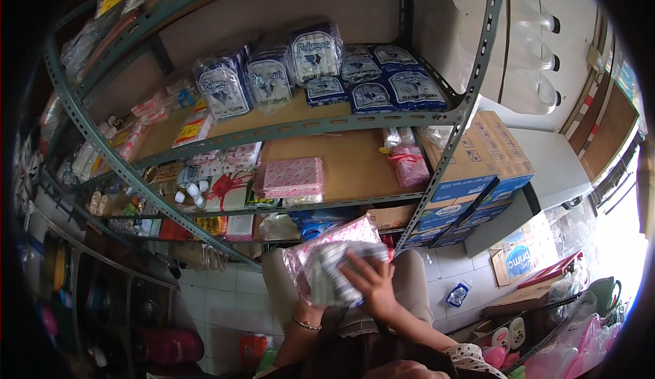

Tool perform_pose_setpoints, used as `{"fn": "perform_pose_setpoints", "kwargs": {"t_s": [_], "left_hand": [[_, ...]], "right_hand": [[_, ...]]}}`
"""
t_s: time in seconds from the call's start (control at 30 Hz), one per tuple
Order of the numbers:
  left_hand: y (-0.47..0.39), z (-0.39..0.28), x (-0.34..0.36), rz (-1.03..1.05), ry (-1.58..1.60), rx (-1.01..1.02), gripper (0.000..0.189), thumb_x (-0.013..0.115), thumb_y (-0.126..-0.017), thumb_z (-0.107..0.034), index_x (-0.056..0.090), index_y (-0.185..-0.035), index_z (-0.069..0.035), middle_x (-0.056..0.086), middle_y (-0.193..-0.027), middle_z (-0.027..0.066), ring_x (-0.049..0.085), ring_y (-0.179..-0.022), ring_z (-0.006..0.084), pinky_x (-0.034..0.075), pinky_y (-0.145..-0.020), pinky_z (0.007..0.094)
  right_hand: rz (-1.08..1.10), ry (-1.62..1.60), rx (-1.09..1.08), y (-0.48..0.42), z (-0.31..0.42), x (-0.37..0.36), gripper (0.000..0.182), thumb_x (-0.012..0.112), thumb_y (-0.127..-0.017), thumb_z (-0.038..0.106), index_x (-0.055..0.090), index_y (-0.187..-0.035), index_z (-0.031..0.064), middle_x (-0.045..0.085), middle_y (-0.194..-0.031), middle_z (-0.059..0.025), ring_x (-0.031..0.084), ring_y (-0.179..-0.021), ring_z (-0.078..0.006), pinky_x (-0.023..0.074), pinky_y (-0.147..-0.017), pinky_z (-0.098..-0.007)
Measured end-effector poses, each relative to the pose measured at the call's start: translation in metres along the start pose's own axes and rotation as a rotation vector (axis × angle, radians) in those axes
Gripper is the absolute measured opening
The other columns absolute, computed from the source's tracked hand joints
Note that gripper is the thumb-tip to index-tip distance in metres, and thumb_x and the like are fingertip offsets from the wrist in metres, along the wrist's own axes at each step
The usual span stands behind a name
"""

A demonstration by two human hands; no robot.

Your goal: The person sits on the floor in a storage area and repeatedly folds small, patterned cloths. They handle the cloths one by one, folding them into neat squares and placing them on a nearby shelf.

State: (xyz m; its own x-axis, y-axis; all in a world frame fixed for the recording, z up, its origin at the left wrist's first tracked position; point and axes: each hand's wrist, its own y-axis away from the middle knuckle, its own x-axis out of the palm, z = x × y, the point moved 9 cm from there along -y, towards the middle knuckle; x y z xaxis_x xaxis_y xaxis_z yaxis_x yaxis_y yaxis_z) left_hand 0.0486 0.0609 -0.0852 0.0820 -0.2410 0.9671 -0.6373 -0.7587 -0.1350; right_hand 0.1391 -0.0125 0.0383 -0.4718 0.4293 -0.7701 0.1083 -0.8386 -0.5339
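Observation:
My left hand (309, 307), with a bracelet at its wrist, holds a flat pink-and-white plastic-wrapped pack (353, 230) from below; most of its fingers are hidden by the pack. On top of that pack lies a grey striped cloth (332, 271), blurred. My right hand (371, 282) grips the cloth, fingers spread across it and pressed against the pack. Both hands are above my lap, in front of the metal shelf rack. A similar pink pack stack (290, 177) sits on the middle shelf, and a small pink bundle (409, 166) stands farther right.
Blue-and-white plastic packs (317, 54) stand on the shelf above. The green slotted rack frame (307, 128) crosses before me. Cardboard cartons (460, 169) are stacked at right. A small blue packet (458, 294) lies on the tiled floor (240, 292). White cups (192, 190) rest at left.

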Motion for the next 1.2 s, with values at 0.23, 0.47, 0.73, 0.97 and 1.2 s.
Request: {"fn": "perform_pose_setpoints", "kwargs": {"t_s": [0.23, 0.47, 0.73, 0.97, 1.2], "left_hand": [[0.031, 0.008, -0.071, 0.080, 0.084, 0.053, 0.061, 0.029, -0.098, -0.048, 0.032, -0.143, -0.006, 0.042, -0.141, 0.0131, 0.046, -0.124, 0.0250, 0.037, -0.106, 0.0413], [-0.007, 0.008, 0.032, -0.172, 0.181, -0.106, 0.056, 0.030, -0.099, -0.044, 0.037, -0.142, -0.009, 0.047, -0.139, 0.0109, 0.051, -0.120, 0.0269, 0.041, -0.101, 0.0457], [0.027, 0.023, -0.042, 0.107, 0.318, -0.073, 0.058, 0.029, -0.099, -0.046, 0.037, -0.142, -0.008, 0.045, -0.140, 0.0122, 0.048, -0.124, 0.0269, 0.039, -0.104, 0.0445], [-0.005, 0.010, 0.010, -0.178, 0.189, -0.096, 0.058, 0.028, -0.098, -0.048, 0.040, -0.139, -0.008, 0.050, -0.134, 0.0121, 0.052, -0.119, 0.0257, 0.042, -0.102, 0.0434], [0.016, 0.022, -0.015, 0.161, 0.331, -0.120, 0.053, 0.032, -0.100, -0.041, 0.043, -0.136, -0.004, 0.049, -0.137, 0.0100, 0.049, -0.122, 0.0243, 0.038, -0.105, 0.0373]], "right_hand": [[0.164, -0.029, -0.275, 0.003, 0.048, 0.021, 0.052, 0.055, -0.078, 0.018, 0.057, -0.129, 0.0284, 0.041, -0.146, 0.0014, 0.049, -0.106, -0.0198, 0.0393, -0.082, -0.0412], [0.004, -0.004, 0.141, -0.008, -0.032, -0.008, 0.059, 0.070, -0.066, 0.021, 0.061, -0.124, 0.0266, 0.044, -0.144, -0.0010, 0.049, -0.109, -0.0261, 0.0348, -0.083, -0.0475], [0.251, -0.072, -0.276, 0.009, 0.051, 0.026, 0.058, 0.057, -0.075, 0.016, 0.054, -0.131, 0.0308, 0.038, -0.148, 0.0009, 0.047, -0.111, -0.0227, 0.0399, -0.083, -0.0422], [-0.019, 0.015, 0.103, -0.008, -0.020, -0.010, 0.058, 0.067, -0.065, 0.011, 0.063, -0.122, 0.0238, 0.047, -0.142, -0.0006, 0.050, -0.107, -0.0263, 0.0343, -0.089, -0.0428], [0.152, -0.032, -0.187, 0.007, 0.033, 0.020, 0.053, 0.052, -0.082, 0.015, 0.053, -0.133, 0.0290, 0.036, -0.149, 0.0021, 0.047, -0.109, -0.0234, 0.0373, -0.081, -0.0432]]}}
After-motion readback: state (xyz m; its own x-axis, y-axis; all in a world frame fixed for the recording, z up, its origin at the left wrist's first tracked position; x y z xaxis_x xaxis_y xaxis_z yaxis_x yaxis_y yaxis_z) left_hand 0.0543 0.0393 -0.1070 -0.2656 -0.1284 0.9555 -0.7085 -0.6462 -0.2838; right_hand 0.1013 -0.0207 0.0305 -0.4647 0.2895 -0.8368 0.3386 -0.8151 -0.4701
